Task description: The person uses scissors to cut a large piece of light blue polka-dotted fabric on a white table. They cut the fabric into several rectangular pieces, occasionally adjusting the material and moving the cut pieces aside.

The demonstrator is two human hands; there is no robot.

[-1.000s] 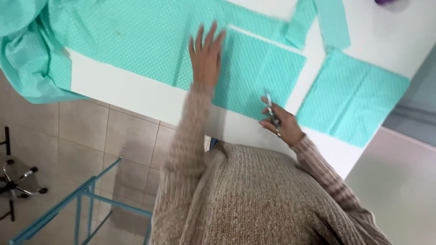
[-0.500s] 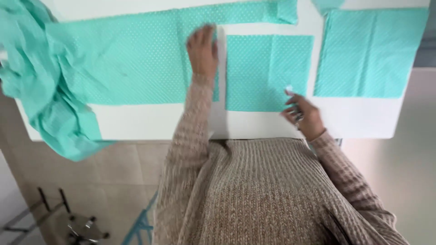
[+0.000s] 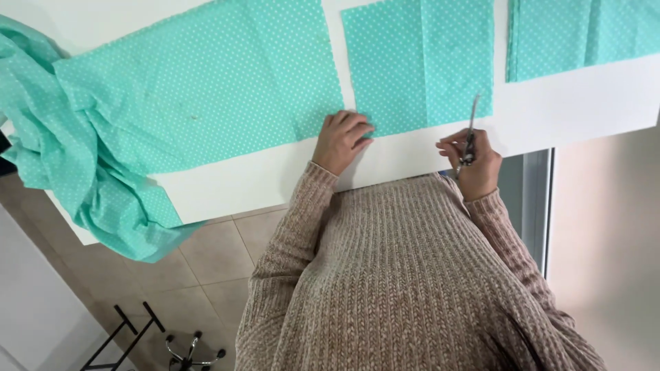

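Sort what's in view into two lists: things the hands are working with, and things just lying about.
In hand:
- left hand, fingers curled on the near corner of the middle fabric piece
- right hand, holding the scissors
- large dotted fabric length, beside the left hand

Lying about:
- right fabric piece
- white table
- black stand on the tiled floor
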